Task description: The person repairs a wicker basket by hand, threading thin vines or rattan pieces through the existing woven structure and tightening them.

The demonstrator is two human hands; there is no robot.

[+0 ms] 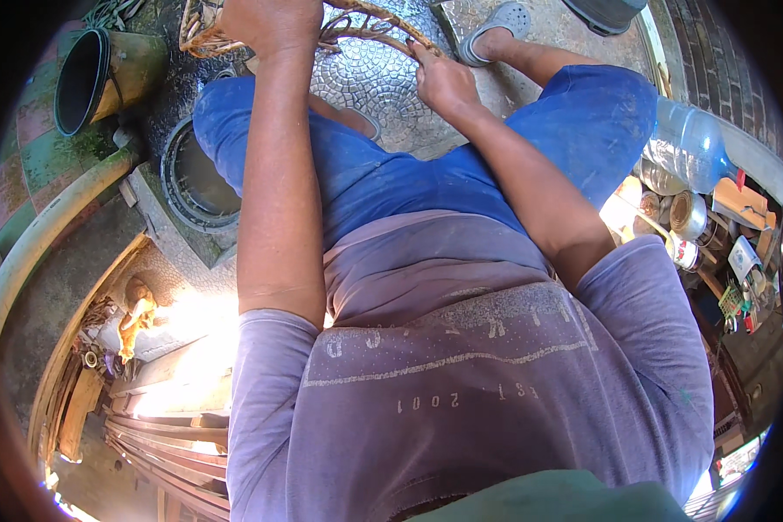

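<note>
My left hand (271,22) grips a woven brown rattan or wicker piece (204,30) at the top of the view, partly cut off by the frame's edge. My right hand (444,83) has its fingers closed on the curved right end of the same piece. Beneath it is a wet floor with a pebble-like pattern (370,78). I am seated low, my blue-clad knees spread apart and one foot in a grey clog (496,30) at upper right.
A dirty bucket (126,83), a round basin of murky water (204,187) and a curved pipe (61,222) are on my left. Wooden planks (165,435) lie behind. On my right are a large plastic bottle (687,139) and a cluttered pile of cans, wood and small items (739,244).
</note>
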